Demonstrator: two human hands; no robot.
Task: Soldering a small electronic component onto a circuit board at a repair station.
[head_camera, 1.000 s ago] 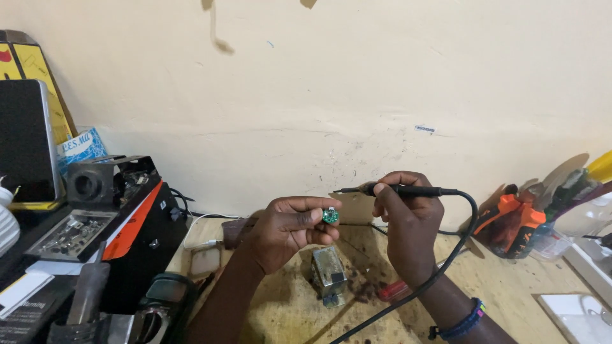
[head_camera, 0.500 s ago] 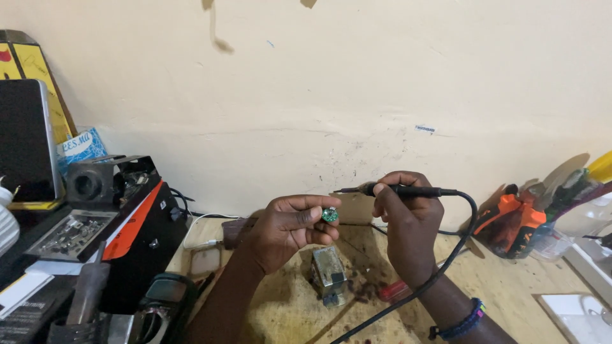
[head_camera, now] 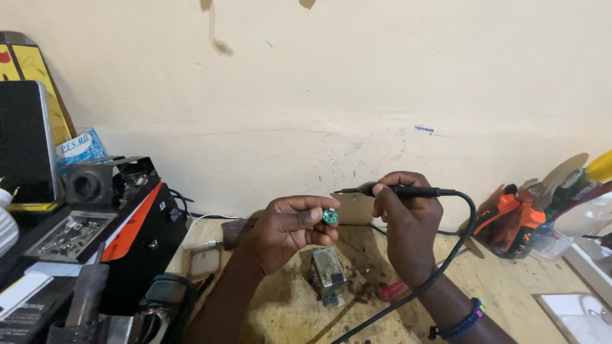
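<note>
My left hand (head_camera: 290, 229) pinches a small round green circuit board (head_camera: 329, 216) between thumb and fingers, raised above the wooden bench (head_camera: 510, 286). My right hand (head_camera: 408, 220) grips a black soldering iron (head_camera: 408, 190) like a pen. Its metal tip points left and stays a little above and to the right of the board, not touching it. The iron's black cord (head_camera: 446, 255) loops down past my right wrist, which wears a blue bracelet (head_camera: 460, 322).
A small metal block-shaped holder (head_camera: 328, 272) stands on the stained bench below my hands, a red tool (head_camera: 394, 291) beside it. A black and orange machine (head_camera: 108, 223) fills the left. Orange-handled tools and a clear container (head_camera: 529, 220) sit at the right by the wall.
Both hands have drifted slightly lower and the iron's tip has edged nearer the green board; the grips are unchanged.
</note>
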